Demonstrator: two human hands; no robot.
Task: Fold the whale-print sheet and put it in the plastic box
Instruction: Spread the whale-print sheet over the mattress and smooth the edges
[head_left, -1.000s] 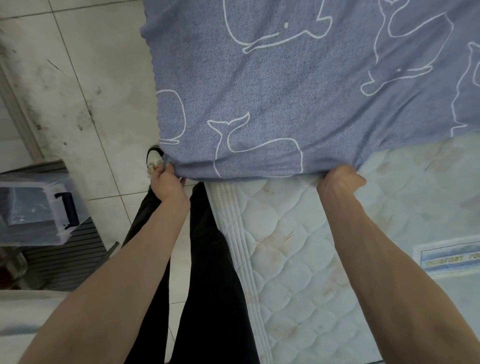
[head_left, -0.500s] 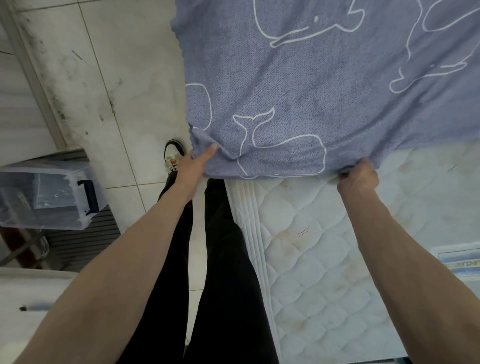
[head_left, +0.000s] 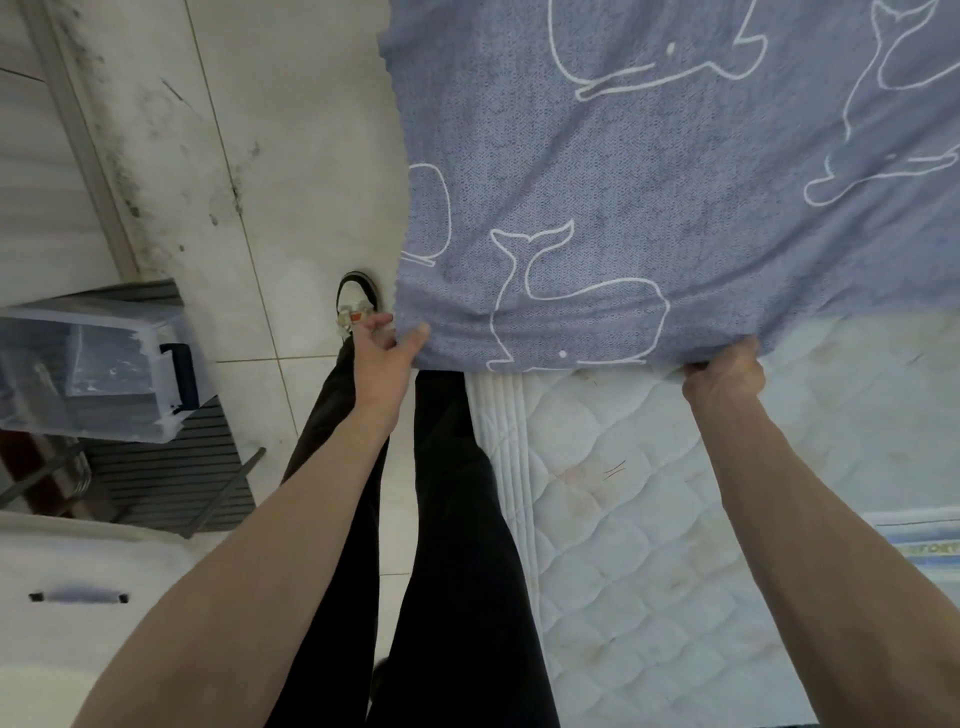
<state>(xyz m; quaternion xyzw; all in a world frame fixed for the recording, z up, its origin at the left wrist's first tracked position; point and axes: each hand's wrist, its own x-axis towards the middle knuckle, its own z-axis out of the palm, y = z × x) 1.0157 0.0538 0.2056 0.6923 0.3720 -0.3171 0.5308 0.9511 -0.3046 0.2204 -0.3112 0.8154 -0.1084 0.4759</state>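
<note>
I see the sheet (head_left: 675, 171) spread over the mattress (head_left: 649, 545), its near edge lifted, its left corner hanging past the mattress side above the floor (head_left: 291, 156). My right hand (head_left: 724, 371) is clenched on that near edge, fingers curled under the cloth. My left hand (head_left: 384, 353) is at the left corner with fingers loosely spread, thumb touching the cloth; I cannot tell whether it has a grip. The box (head_left: 93, 374) sits well apart at far left, on a slatted rack (head_left: 171, 483).
</note>
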